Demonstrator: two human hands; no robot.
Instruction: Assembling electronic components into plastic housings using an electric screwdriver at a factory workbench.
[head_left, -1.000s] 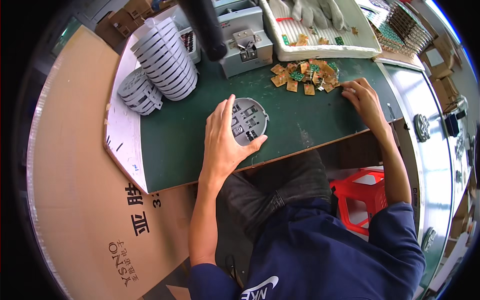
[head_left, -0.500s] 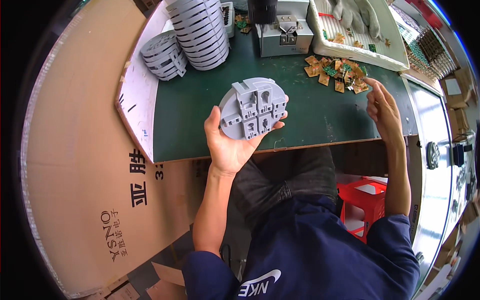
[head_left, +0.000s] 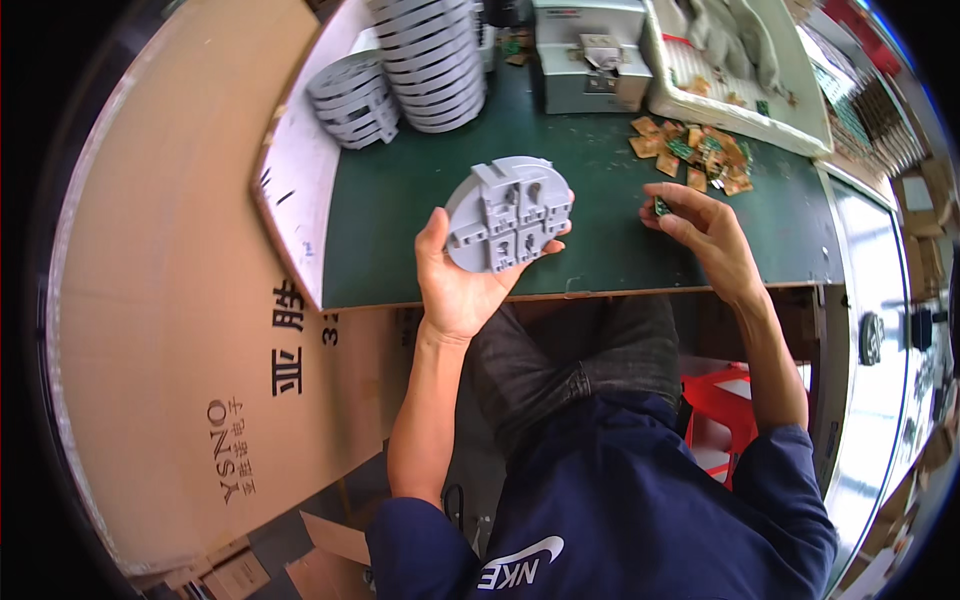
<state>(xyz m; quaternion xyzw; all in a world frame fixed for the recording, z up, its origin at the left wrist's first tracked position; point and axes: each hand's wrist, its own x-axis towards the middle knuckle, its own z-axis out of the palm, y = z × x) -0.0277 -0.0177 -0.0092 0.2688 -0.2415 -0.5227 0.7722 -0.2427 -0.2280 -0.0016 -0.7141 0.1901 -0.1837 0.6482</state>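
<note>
Orange boards (head_left: 690,152) separate right hand (head_left: 708,230) from tray (head_left: 742,121).

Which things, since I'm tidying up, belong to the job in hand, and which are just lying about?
In the job:
grey disc, in the left hand
small board, in the right hand
board pile, probably
grey stack, probably

Seemingly just lying about:
gloves
red stool
cardboard
</note>
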